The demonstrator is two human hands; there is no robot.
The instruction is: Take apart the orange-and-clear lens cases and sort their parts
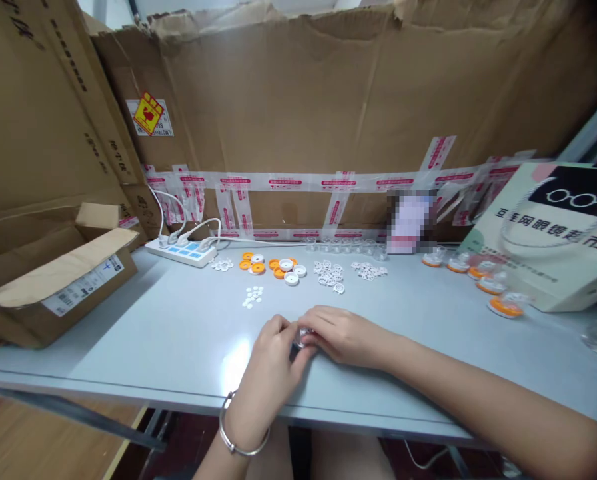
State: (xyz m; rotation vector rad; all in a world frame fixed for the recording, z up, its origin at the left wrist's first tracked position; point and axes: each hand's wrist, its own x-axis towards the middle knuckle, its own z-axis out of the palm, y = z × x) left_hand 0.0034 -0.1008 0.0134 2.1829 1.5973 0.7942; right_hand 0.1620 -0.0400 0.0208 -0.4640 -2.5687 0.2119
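Near the front of the table, my left hand (273, 353) and my right hand (336, 333) meet around a small clear plastic cup (301, 337). Fingers of both hands are closed on it, and they hide most of its shape. Something pale may sit inside; I cannot make it out. Beyond my hands lie small white discs (253, 297), orange rings (257, 268) and white rings (291, 279). Small white printed or cut-out pieces (328, 273) form a loose pile, with another pile of white pieces (369, 270) to its right.
Several clear cups (346, 247) line the back edge. Clear domes on orange bases (506, 305) stand at right before a paper bag (553, 233). A power strip (181, 252) and an open cardboard box (58, 287) are at left. Tall cardboard (288, 100) walls the back.
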